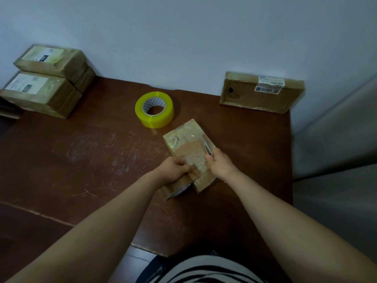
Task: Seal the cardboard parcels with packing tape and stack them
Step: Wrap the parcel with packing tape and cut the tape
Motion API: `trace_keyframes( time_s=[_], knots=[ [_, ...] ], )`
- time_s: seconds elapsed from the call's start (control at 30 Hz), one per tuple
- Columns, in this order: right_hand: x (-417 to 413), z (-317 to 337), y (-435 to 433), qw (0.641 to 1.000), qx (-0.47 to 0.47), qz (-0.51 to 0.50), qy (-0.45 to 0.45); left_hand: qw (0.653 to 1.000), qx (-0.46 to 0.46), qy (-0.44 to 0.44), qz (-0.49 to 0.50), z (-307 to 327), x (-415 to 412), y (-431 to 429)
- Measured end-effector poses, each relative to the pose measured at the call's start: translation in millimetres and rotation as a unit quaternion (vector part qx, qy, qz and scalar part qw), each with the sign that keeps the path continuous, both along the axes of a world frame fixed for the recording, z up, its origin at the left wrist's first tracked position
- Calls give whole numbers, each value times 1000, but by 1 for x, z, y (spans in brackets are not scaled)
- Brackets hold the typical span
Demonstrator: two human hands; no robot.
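Cardboard parcels: 5 by my count.
- upper left: 3, namely rear parcel [51, 59], front parcel [38, 94] and lower parcel [86, 78], partly hidden under the rear one
- upper right: 1 flat parcel [262, 92]
- centre: 1 centre parcel [188, 144]

Tape roll [154, 109]: 1, yellow.
Thin metal tool [209, 149]: 1.
Hands: 2, left hand [175, 170] and right hand [219, 165].

small parcel [189, 154]: brown cardboard, glossily taped over, laid flat and angled at centre | tape roll [154, 109]: yellow, laid flat just behind it | labelled parcels [49, 62]: piled far left | flat parcel [262, 91]: leaned against wall, far right
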State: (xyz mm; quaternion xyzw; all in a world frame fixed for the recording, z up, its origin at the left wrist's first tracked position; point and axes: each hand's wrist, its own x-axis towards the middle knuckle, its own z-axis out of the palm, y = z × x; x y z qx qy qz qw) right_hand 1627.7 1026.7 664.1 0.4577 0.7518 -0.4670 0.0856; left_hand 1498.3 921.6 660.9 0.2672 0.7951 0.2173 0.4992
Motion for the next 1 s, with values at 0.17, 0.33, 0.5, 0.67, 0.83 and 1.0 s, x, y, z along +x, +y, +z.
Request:
trace_keyframes(
  time_s=[0.17,0.33,0.5,0.67,0.83,1.0],
  knots=[
    [-4,-3,-1,999,29,-4,-39,1000,3,-11,-11,-1,-5,-7],
    [0,-4,3,997,-38,-60,39,999,-10,-50,-13,11,-15,-25],
    [52,-16,4,902,-16,-396,174,991,87,-102,18,41,-18,-32],
    [96,-34,-10,963,138,-210,-95,984,140,-109,21,63,-7,-10],
    [104,-24,-15,966,169,-196,-13,973,198,-100,60,72,19,6],
    [93,28,-30,910,-67,-301,278,974,197,-76,84,77,46,20]
  ],
)
